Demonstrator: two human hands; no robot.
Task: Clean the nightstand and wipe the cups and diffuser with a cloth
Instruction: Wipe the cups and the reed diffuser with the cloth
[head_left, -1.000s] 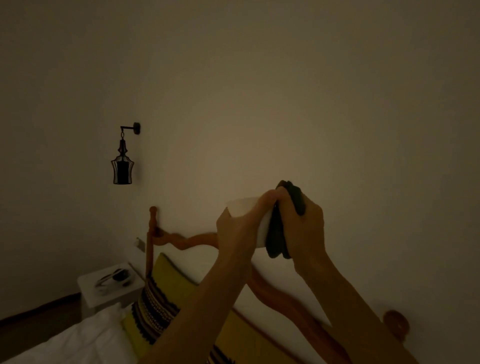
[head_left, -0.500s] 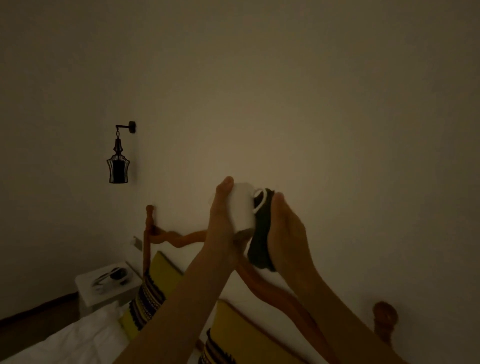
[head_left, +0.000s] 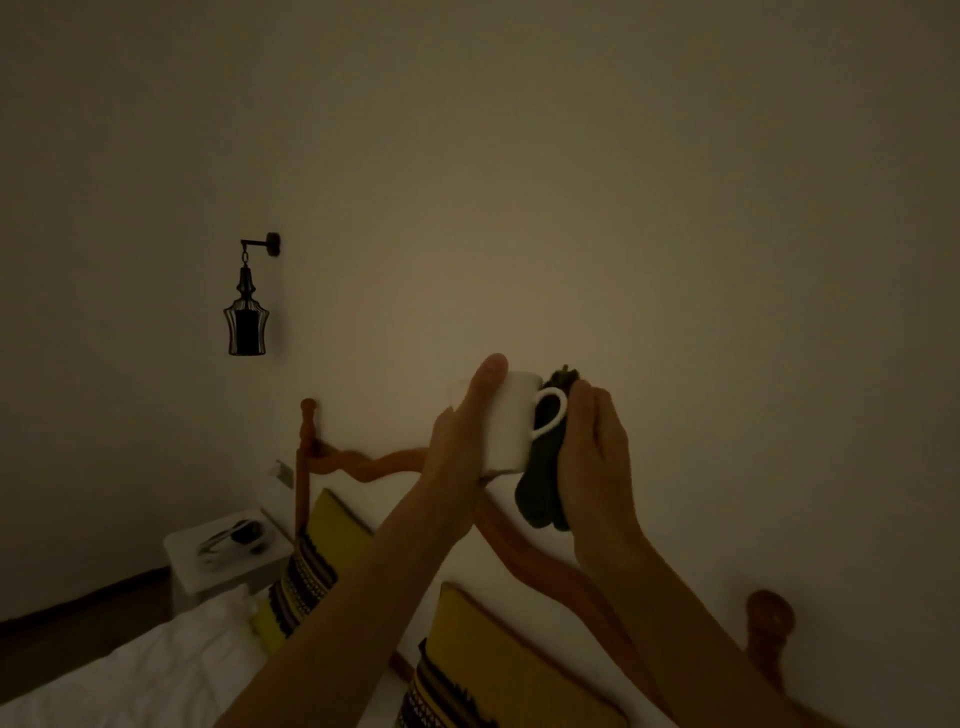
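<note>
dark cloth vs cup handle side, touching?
Touching. The head view shows the dark cloth pressed by the right hand against the white cup, dark fabric filling the handle loop with no gap. The left hand holds the cup.

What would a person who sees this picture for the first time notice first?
In the middle, the left hand grips a white cup held up in the air, while the right hand presses a dark cloth against its handle side. On the wall to the left hangs a black lantern lamp, unlit.
</note>
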